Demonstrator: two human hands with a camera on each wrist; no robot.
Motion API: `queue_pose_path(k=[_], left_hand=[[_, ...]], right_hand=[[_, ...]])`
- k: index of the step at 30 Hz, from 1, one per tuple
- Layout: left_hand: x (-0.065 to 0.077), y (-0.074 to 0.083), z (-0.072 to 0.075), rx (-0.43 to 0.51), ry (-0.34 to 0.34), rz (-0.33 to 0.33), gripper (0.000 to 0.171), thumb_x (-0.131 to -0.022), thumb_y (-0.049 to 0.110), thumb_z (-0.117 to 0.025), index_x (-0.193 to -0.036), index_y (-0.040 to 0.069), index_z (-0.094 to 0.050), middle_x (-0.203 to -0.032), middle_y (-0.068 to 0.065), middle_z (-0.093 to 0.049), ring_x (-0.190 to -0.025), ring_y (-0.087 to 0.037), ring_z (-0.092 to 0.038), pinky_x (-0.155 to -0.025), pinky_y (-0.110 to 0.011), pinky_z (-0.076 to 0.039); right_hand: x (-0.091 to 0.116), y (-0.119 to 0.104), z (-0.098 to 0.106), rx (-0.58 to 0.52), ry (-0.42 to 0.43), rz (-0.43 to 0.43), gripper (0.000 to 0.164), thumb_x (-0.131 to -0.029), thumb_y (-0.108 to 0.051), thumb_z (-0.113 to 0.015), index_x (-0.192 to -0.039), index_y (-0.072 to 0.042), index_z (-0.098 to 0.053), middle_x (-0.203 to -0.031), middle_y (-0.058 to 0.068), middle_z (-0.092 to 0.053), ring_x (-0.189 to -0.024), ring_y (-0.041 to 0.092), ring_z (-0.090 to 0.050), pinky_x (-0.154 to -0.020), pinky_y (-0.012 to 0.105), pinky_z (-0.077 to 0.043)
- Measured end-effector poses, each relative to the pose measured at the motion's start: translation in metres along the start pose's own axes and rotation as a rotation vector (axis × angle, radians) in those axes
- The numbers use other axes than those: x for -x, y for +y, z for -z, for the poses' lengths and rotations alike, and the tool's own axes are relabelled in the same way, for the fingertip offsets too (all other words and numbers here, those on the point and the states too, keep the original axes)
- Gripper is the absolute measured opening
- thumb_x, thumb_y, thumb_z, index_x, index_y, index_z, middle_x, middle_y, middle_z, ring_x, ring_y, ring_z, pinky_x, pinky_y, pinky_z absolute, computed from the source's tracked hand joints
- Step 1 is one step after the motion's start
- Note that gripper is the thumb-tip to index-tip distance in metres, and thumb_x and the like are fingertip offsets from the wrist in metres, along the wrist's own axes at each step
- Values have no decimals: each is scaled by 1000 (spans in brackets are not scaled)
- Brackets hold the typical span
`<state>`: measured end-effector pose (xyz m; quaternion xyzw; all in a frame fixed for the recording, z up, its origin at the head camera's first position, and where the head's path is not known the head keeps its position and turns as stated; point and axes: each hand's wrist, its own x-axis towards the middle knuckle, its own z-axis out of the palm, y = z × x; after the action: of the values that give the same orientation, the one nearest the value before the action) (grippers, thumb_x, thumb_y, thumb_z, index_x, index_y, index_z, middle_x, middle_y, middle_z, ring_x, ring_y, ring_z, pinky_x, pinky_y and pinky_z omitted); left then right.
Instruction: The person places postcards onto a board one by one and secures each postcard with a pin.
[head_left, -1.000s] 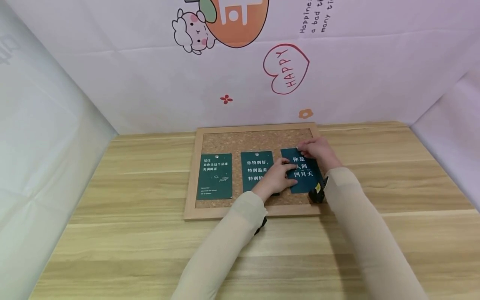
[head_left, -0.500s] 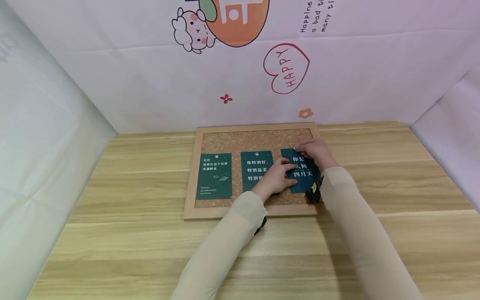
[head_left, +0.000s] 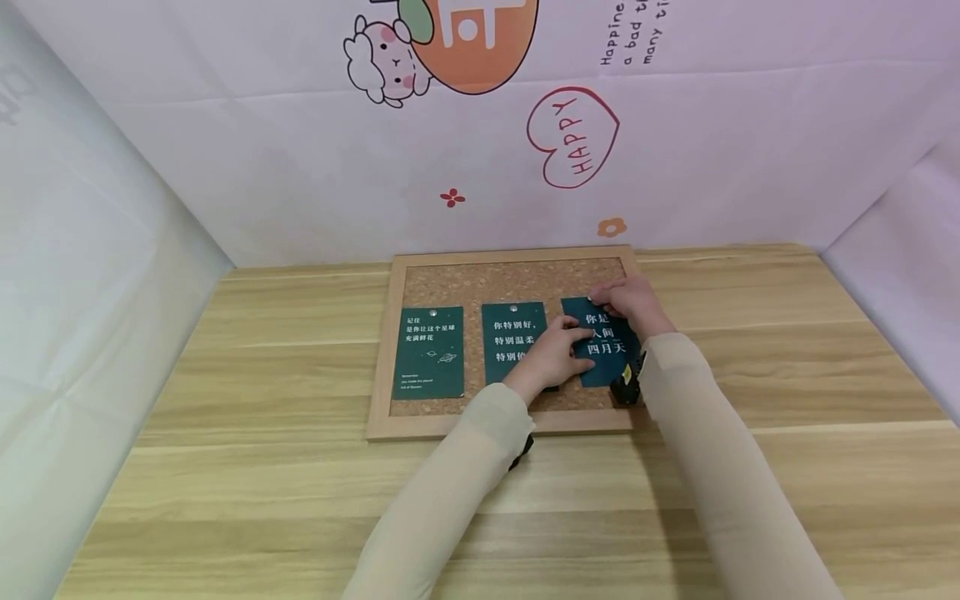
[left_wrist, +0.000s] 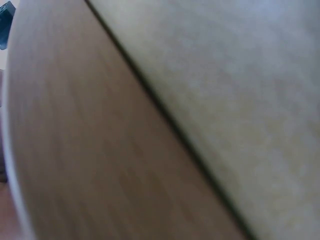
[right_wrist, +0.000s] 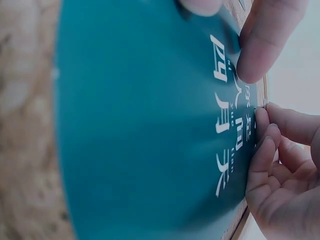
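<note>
Three dark green cards with white lettering lie on a wood-framed corkboard (head_left: 442,287). A pale pin shows at the top of both the left card (head_left: 429,367) and the middle card (head_left: 504,329). My left hand (head_left: 553,357) reaches over the middle card, covering part of it, and its fingers rest on the right card (head_left: 603,371). At that card's top edge my right hand (head_left: 633,302) pinches a small pale push pin (head_left: 590,298). In the right wrist view the fingertips (right_wrist: 272,132) meet at the card's edge and mostly hide the pin.
The corkboard lies on a wood-grain table (head_left: 262,467), close to a white printed backdrop (head_left: 300,183). A black wrist device (head_left: 626,385) sits under the right cuff, over the board's lower right. The left wrist view is blurred, filled mostly by the board's frame (left_wrist: 100,130).
My right hand has shifted slightly left along the right card's top edge, the pin still at its fingertips. My left hand and the cards have stayed put.
</note>
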<state>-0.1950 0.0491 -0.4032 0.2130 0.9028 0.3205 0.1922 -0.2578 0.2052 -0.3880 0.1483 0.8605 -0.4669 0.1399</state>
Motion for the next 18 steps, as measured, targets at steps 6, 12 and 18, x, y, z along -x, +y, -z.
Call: queue_pose_path(k=[6, 12, 18], left_hand=[[0, 0, -1, -2, 5, 3, 52, -94, 25, -62, -142, 17, -47, -154, -7, -29, -104, -15, -57, -97, -27, -45], [0, 0, -1, -1, 3, 1, 51, -94, 25, -61, -143, 17, -47, -154, -7, -29, -106, -16, -56, -97, -28, -45], [-1, -1, 0, -1, 2, 0, 51, -94, 25, -61, -143, 17, -47, -154, -7, -29, -107, -17, -56, -99, -30, -45]], right_hand=[[0, 1, 1, -21, -3, 2, 35, -95, -20, -57, -121, 4, -61, -75, -12, -54, -70, 6, -51, -66, 18, -45], [0, 1, 2, -21, -11, -10, 37, -95, -20, -57, -123, 4, -61, -69, -15, -54, -69, 5, -52, -65, 17, -44], [1, -1, 4, -22, -25, -12, 39, -95, -19, -56, -126, 5, -59, -67, -17, -54, -69, 3, -52, -65, 16, -44]])
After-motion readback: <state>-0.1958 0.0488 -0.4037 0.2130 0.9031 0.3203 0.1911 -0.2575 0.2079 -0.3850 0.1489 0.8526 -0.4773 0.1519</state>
